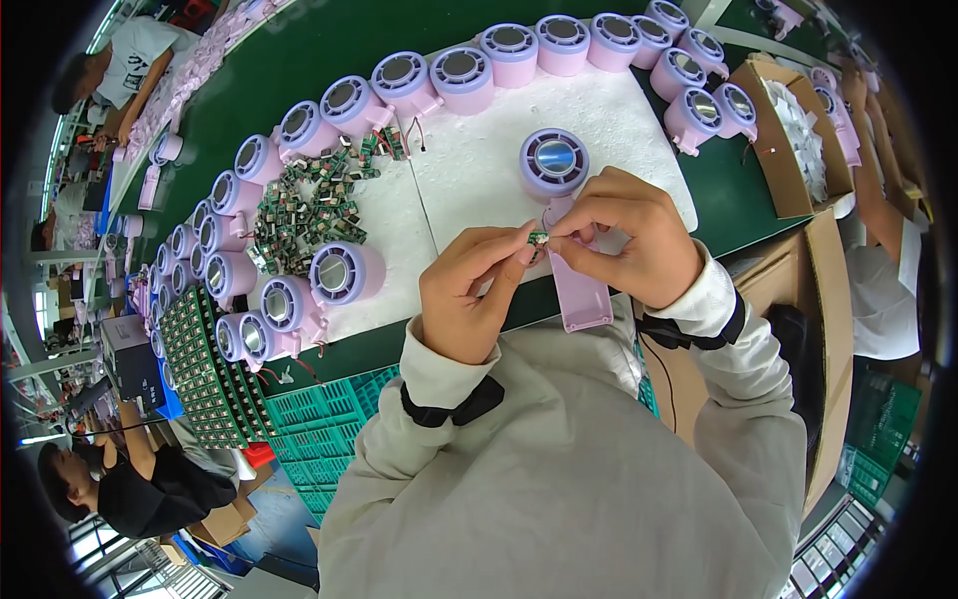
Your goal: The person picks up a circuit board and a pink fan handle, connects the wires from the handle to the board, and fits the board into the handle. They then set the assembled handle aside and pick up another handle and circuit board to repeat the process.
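Between finger and thumb, my left hand (472,285) pinches a small green circuit board (538,240). My right hand (634,238) is closed in a pinch at the board's right side; whatever fine part its fingertips grip there is too small to make out. Beneath both hands lies a pink and lilac handheld fan housing (555,163), its round head pointing away from me. The fan's flat pink handle (581,292) reaches toward my body, and my right fingers cover part of its neck.
White foam sheets (469,180) lie on the green table. A pile of small circuit boards (311,208) sits left, beside stacked board panels (205,369). Several fan housings (462,80) curve around the back and left. An open carton (798,140) stands right. Other people work at both sides.
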{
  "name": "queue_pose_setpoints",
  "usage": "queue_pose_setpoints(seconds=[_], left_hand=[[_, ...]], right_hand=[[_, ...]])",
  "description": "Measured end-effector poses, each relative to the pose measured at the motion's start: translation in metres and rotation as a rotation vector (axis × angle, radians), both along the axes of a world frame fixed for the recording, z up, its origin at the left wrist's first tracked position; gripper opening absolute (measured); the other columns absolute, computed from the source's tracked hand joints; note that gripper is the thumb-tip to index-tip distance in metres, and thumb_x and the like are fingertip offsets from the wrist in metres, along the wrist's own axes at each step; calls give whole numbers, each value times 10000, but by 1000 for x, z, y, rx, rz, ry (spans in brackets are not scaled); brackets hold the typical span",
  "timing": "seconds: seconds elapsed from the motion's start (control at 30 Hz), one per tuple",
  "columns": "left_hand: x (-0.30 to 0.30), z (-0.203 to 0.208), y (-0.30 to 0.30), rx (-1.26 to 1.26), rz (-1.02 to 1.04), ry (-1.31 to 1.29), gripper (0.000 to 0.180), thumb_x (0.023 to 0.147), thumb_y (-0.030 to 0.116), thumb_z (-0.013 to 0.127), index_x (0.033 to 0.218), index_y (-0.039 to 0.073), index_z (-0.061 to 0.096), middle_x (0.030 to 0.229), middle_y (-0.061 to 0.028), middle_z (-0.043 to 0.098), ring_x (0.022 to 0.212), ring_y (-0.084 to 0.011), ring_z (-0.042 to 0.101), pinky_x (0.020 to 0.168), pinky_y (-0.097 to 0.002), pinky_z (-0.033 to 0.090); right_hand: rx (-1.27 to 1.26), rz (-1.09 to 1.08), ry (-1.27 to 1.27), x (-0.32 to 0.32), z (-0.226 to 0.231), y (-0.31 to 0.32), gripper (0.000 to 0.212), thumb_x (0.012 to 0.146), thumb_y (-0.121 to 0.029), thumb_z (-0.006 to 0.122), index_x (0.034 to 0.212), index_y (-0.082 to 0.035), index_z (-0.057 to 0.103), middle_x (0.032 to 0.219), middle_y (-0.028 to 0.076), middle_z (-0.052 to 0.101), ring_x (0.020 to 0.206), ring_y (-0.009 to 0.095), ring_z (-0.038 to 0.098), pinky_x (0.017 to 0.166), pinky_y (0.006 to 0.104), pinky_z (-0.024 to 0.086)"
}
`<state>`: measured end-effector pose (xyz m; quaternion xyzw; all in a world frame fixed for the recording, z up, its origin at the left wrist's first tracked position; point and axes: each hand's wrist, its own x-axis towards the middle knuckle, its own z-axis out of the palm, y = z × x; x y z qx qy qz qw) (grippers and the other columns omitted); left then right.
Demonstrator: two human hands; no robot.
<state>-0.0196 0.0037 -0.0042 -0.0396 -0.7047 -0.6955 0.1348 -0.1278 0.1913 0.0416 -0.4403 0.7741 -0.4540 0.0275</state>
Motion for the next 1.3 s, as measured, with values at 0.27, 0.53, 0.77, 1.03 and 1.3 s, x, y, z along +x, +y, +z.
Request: queue_pose_setpoints(seconds=[0.27, 0.53, 0.77, 1.03, 1.3], left_hand=[[0, 5, -17, 199, -232, -94, 267, 960, -91, 590, 1209, -26, 657, 1107, -168, 648, 964, -264, 705, 840, -349, 604], [2, 6, -17, 192, -257, -111, 256, 969, -68, 595, 1214, -34, 658, 1101, -147, 634, 992, -248, 702, 864, -318, 597], [2, 4, -17, 181, -263, -102, 254, 976, -55, 594, 1220, -37, 659, 1110, -138, 625, 1015, -232, 699, 879, -287, 589], [2, 5, -15, 275, -251, -111, 239, 976, -50, 596, 1208, -56, 654, 1104, -136, 623, 1021, -243, 701, 891, -303, 595], [3, 3, -16, 233, -256, -99, 236, 974, -48, 599, 1204, -64, 650, 1103, -136, 620, 1018, -252, 704, 902, -316, 599]], right_hand=[[-33, 126, -85, -9, -5, 6, 164, 762, -31, 827, 913, -53, 767, 829, 55, 678, 764, 205, 609, 642, 310, 490], [-19, 147, -172, -6, -6, 6, 161, 781, -46, 831, 927, -55, 766, 856, 60, 690, 723, 189, 612, 621, 301, 488], [-21, 148, -186, -6, -7, 5, 165, 788, -59, 830, 938, -47, 761, 864, 61, 690, 730, 191, 610, 614, 301, 486], [-83, 193, -149, -7, -11, 4, 174, 806, -25, 800, 974, -34, 755, 876, 69, 678, 766, 201, 617, 628, 306, 486], [-44, 167, -172, -4, -9, 4, 177, 806, -22, 797, 977, -40, 755, 870, 65, 662, 758, 195, 611, 628, 300, 483]])
